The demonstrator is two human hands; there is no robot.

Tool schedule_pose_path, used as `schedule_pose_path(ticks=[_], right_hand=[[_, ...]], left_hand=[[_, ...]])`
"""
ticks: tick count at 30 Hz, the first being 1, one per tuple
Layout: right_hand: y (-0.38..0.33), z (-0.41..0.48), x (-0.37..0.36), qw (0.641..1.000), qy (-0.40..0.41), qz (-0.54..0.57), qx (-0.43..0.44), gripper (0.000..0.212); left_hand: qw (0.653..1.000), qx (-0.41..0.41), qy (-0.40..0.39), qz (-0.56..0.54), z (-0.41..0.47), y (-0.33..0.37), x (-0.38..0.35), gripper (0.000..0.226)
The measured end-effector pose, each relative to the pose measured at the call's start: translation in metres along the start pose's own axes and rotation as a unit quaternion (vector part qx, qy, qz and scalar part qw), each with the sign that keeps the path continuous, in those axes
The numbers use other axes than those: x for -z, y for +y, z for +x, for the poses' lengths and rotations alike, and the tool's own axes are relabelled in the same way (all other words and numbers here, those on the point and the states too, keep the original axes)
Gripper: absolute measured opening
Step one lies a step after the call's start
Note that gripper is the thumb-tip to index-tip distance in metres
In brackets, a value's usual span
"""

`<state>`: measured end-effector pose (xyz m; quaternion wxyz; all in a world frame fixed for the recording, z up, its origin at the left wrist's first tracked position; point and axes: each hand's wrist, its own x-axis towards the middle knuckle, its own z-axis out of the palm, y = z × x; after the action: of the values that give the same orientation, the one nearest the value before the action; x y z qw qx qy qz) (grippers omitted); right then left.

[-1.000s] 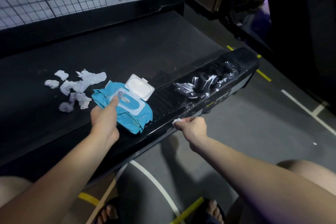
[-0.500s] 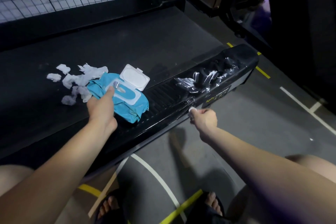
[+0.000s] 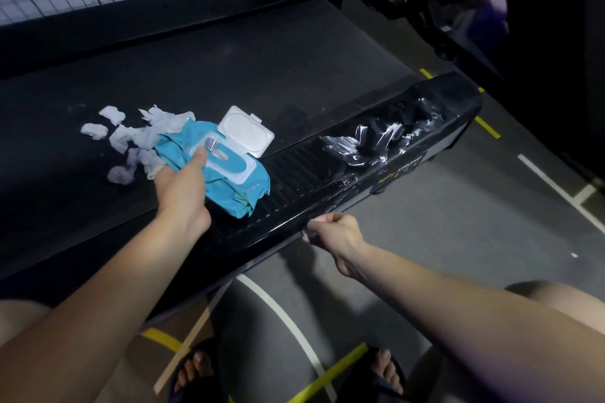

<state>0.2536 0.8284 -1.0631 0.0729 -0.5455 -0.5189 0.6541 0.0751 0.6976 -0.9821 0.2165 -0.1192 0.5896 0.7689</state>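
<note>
Left of the frame's centre, a blue soft pack of wet wipes (image 3: 229,180) lies on the near end of a dark treadmill belt (image 3: 229,59), its white flip lid (image 3: 246,132) standing open. The pack is gripped at its left edge by the left hand (image 3: 183,193), thumb on top, the other fingers hidden. Crumpled white used wipes (image 3: 137,137) are scattered just left of it. At lower centre, a small white wipe scrap (image 3: 307,234) is pinched by the curled right hand (image 3: 337,232) against the edge of the glossy black end cover (image 3: 458,108).
</note>
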Motion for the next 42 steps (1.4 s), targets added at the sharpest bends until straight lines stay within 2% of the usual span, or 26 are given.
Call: schedule_pose_path(ticks=[8, 11, 15, 18, 22, 24, 26, 28, 30, 32, 35, 37, 39, 42], right_hand=[[-0.013, 0.026, 0.029, 0.992, 0.120, 0.026, 0.024, 0.014], [-0.019, 0.034, 0.039, 0.989, 0.142, 0.019, 0.032, 0.009], [-0.028, 0.038, 0.051, 0.984, 0.169, -0.003, 0.050, 0.008], [-0.044, 0.036, 0.061, 0.979, 0.191, 0.003, 0.071, 0.008], [-0.059, 0.024, 0.062, 0.973, 0.197, -0.013, 0.122, 0.017], [-0.070, 0.009, 0.050, 0.974, 0.171, -0.024, 0.144, 0.025], [-0.084, -0.013, 0.030, 0.982, 0.098, -0.020, 0.157, 0.027], [-0.096, -0.034, 0.008, 0.985, 0.010, -0.072, 0.158, 0.018], [-0.101, -0.050, -0.015, 0.978, -0.061, -0.148, 0.136, 0.013], [-0.101, -0.051, -0.040, 0.970, -0.073, -0.187, 0.135, 0.015], [-0.108, -0.051, -0.079, 0.975, -0.086, -0.092, 0.181, 0.017], [-0.118, -0.054, -0.100, 0.969, -0.125, -0.047, 0.209, 0.037], [-0.127, -0.058, -0.118, 0.959, -0.147, -0.077, 0.229, 0.051], [-0.135, -0.069, -0.134, 0.939, -0.148, -0.143, 0.274, 0.038]], left_hand=[[1.000, 0.014, 0.006, -0.007, 0.003, -0.001, -0.004, 0.014], [1.000, 0.012, 0.006, -0.006, 0.002, 0.001, -0.005, 0.014], [1.000, 0.011, 0.008, 0.003, 0.003, 0.001, -0.004, 0.028], [1.000, 0.014, 0.013, 0.006, 0.004, 0.002, -0.002, 0.024], [1.000, 0.011, 0.010, -0.018, 0.003, 0.009, 0.000, 0.029], [0.999, 0.006, 0.010, -0.046, 0.002, 0.018, 0.002, 0.023], [0.997, 0.004, 0.022, -0.074, 0.004, 0.033, 0.007, 0.024], [0.993, 0.008, 0.041, -0.107, 0.008, 0.048, 0.016, 0.045], [0.989, -0.005, 0.058, -0.134, 0.008, 0.065, 0.029, 0.041], [0.986, -0.011, 0.065, -0.152, 0.005, 0.081, 0.043, 0.028], [0.980, -0.008, 0.090, -0.176, 0.000, 0.100, 0.066, 0.020], [0.979, -0.001, 0.103, -0.176, -0.005, 0.108, 0.079, 0.022], [0.981, 0.002, 0.101, -0.163, -0.011, 0.112, 0.087, 0.023], [0.984, 0.013, 0.079, -0.159, -0.017, 0.112, 0.095, 0.026]])
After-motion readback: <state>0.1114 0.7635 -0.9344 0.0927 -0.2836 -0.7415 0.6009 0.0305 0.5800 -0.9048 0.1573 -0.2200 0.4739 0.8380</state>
